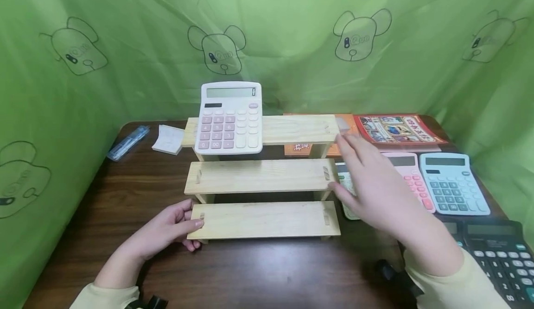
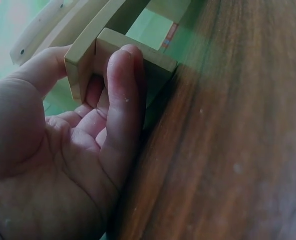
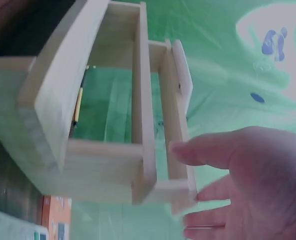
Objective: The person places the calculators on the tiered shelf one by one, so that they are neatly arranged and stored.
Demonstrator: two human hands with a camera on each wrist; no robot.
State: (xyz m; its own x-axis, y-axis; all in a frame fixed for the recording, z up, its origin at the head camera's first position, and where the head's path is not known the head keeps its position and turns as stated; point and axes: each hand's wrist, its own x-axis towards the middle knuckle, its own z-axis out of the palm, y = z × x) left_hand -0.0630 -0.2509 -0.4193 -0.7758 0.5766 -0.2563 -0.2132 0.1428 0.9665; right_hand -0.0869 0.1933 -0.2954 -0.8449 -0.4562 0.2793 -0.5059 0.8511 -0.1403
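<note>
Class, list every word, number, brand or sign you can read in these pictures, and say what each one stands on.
"0" on the display of the pink and white calculator on the rack's top step.
"00" on a key in that calculator's bottom row.
Its other key labels: too small to read.
Red book cover: blurred.
Orange book print: blurred.
Blue calculator and black calculator keys: too small.
Wrist views: no text.

We see a three-step shelf [image 1: 260, 175] of pale, unvarnished, matt wood on a dark, smooth wooden table [image 1: 250, 272]; a glossy plastic calculator [image 1: 231, 118] upper centre; thin green cloth backdrop [image 1: 292, 35] behind.
</note>
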